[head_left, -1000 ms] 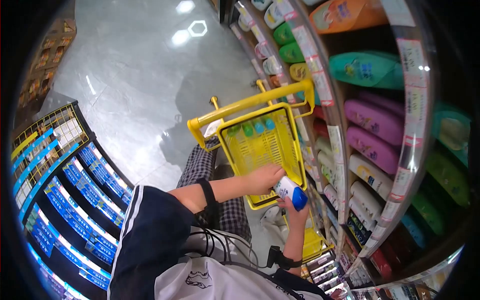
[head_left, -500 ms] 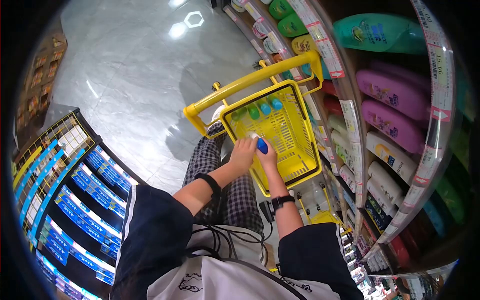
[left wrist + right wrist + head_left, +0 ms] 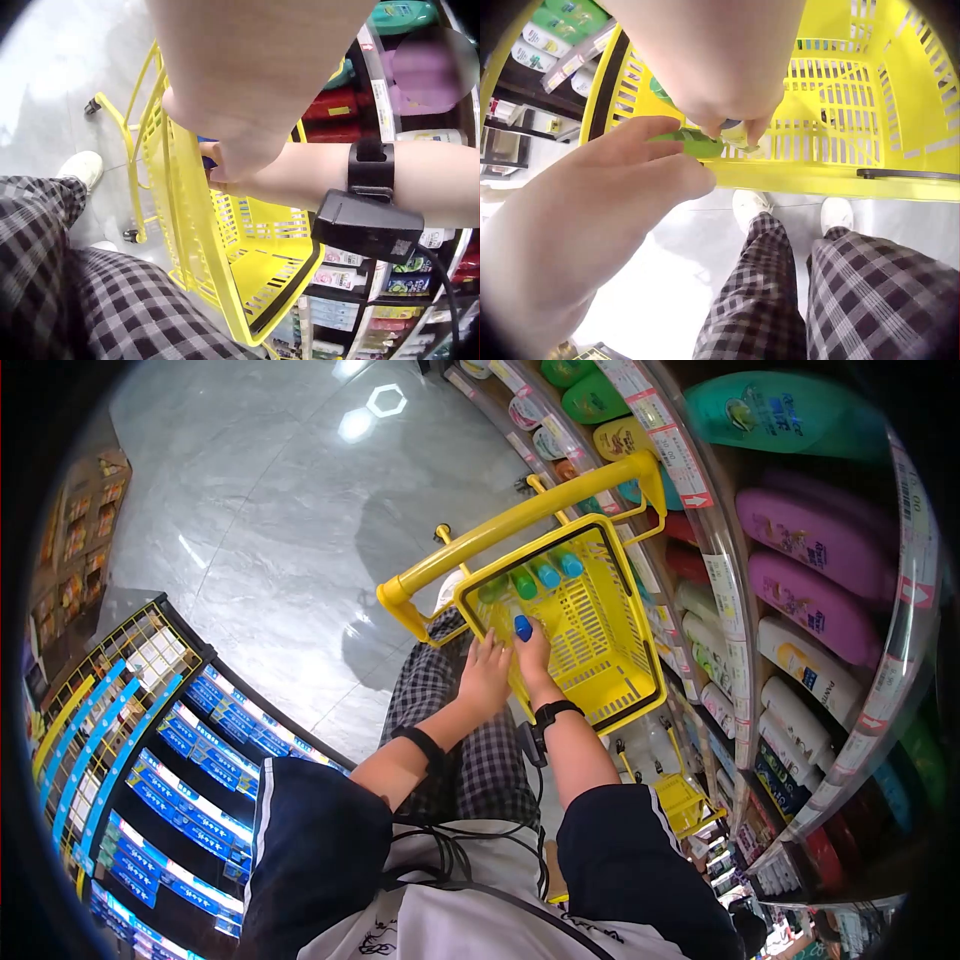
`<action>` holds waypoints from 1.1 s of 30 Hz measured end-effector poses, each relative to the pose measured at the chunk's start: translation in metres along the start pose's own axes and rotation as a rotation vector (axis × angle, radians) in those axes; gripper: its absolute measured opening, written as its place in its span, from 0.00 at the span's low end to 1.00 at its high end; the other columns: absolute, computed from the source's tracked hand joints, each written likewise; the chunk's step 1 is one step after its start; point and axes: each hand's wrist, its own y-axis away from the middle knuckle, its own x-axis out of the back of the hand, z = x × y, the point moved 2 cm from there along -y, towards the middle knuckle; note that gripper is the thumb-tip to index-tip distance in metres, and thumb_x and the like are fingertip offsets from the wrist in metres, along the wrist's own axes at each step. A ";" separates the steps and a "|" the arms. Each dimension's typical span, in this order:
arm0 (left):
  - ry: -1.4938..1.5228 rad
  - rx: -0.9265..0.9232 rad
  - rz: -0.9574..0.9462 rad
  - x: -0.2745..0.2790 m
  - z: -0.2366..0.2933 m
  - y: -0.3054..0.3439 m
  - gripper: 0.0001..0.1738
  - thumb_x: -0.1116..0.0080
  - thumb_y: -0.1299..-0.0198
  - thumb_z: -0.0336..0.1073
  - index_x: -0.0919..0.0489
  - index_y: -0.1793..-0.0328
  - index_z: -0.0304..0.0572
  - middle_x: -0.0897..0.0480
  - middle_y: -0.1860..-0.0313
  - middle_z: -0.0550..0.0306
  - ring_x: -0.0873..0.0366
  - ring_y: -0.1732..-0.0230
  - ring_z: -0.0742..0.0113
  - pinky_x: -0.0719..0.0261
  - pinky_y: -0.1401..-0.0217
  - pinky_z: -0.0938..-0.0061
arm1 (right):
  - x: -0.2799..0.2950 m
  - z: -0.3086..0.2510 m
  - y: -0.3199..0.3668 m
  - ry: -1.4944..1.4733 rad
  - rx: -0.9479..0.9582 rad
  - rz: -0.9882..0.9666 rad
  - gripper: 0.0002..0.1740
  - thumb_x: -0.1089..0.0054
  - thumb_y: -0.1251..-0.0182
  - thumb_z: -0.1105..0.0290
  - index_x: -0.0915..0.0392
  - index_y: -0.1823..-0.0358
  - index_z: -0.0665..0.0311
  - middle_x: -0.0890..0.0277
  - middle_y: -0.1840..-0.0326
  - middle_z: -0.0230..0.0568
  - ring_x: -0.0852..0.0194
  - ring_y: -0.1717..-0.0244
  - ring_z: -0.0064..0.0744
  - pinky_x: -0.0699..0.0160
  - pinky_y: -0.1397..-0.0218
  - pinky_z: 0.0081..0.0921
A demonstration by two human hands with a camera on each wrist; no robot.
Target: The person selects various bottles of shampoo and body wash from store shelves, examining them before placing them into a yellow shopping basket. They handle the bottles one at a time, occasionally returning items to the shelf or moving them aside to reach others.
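In the head view my right hand point(image 3: 534, 655) grips a bottle by its upper part inside the yellow shopping basket point(image 3: 637, 710); its blue cap point(image 3: 522, 627) sticks up past the fingers. The bottle's pale body shows only partly under that hand in the right wrist view. Close beside it, my left hand point(image 3: 485, 675) reaches over the basket's near rim with fingers fairly straight. From the right wrist view, the left fingers point(image 3: 649, 139) lie right at a green bottle point(image 3: 697, 144). Several green and blue bottles point(image 3: 546, 573) stand in a row along the basket's far left side.
The basket is on a cart with a yellow handle point(image 3: 530, 525). Shelves of shampoo bottles point(image 3: 815, 595) curve along the right. On the left stands a rack of blue boxes point(image 3: 190, 790). Another yellow basket point(image 3: 685, 805) is lower right. Grey floor point(image 3: 270, 510) lies ahead.
The blue-capped bottle, held in both hands at the basket's near right a second ago, moved left and down into the basket. The left fingers have come off it; the right hand keeps its grip.
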 end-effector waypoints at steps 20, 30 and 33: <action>0.470 -0.002 0.339 0.172 0.063 0.054 0.33 0.45 0.48 0.32 0.42 0.35 0.40 0.30 0.45 0.42 0.26 0.51 0.51 0.29 0.47 0.65 | 0.096 -0.040 0.061 -0.411 -0.112 -0.268 0.35 0.40 0.44 0.64 0.44 0.37 0.63 0.33 0.46 0.45 0.27 0.55 0.37 0.28 0.59 0.27; 0.746 -0.208 0.647 0.373 0.100 0.153 0.24 0.54 0.43 0.28 0.38 0.38 0.42 0.24 0.52 0.53 0.24 0.56 0.68 0.29 0.52 0.75 | 0.302 -0.013 0.173 -0.936 0.065 0.109 0.22 0.46 0.38 0.60 0.34 0.44 0.59 0.25 0.59 0.37 0.23 0.63 0.27 0.30 0.66 0.18; 0.896 -0.188 0.692 0.393 0.106 0.145 0.20 0.54 0.42 0.30 0.34 0.42 0.42 0.23 0.53 0.54 0.24 0.56 0.69 0.30 0.52 0.76 | 0.334 -0.012 0.227 -1.011 0.080 0.243 0.21 0.45 0.39 0.59 0.31 0.47 0.60 0.26 0.58 0.36 0.24 0.63 0.25 0.29 0.63 0.17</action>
